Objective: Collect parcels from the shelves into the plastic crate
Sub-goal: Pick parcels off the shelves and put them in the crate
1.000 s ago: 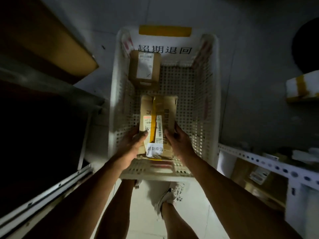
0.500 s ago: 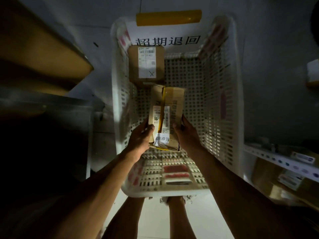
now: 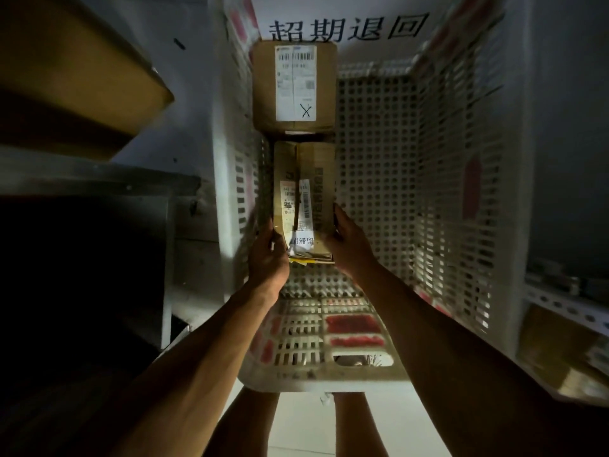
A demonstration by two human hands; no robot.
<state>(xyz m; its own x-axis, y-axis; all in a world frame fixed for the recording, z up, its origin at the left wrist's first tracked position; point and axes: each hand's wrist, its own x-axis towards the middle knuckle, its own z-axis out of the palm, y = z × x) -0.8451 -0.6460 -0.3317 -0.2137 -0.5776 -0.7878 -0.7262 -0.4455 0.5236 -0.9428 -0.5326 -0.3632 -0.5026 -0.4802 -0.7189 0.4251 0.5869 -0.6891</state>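
Inside the white plastic crate (image 3: pixel 461 192), against its left wall, two cardboard parcels lie end to end.

Item one: long parcel (image 3: pixel 304 196), brown carton, taped lengthwise, two overlapping white labels on top plus a small paper slip with printed characters at the near end. It sits low in the crate, apparently at the perforated floor (whether it fully rests there cannot be told). The left hand (image 3: pixel 268 255) grips its near left corner, fingers curled round the edge; the right hand (image 3: pixel 349 242) holds the near right side, fingers laid along the carton with the thumb on top.

Item two: far parcel (image 3: pixel 295 85), squarer brown box, white shipping label with barcode and a hand-drawn X. It lies at the crate's far left corner, its near edge just beside the long parcel's far end.

Item three: crate fittings. White sign (image 3: pixel 349 28) with four black characters on the far wall; red stickers on the near and side walls.

Surroundings: metal shelving (image 3: pixel 99 179) at left carrying a large brown box (image 3: pixel 75 87); a perforated shelf rail (image 3: pixel 566 305) at right with dim packages beneath.
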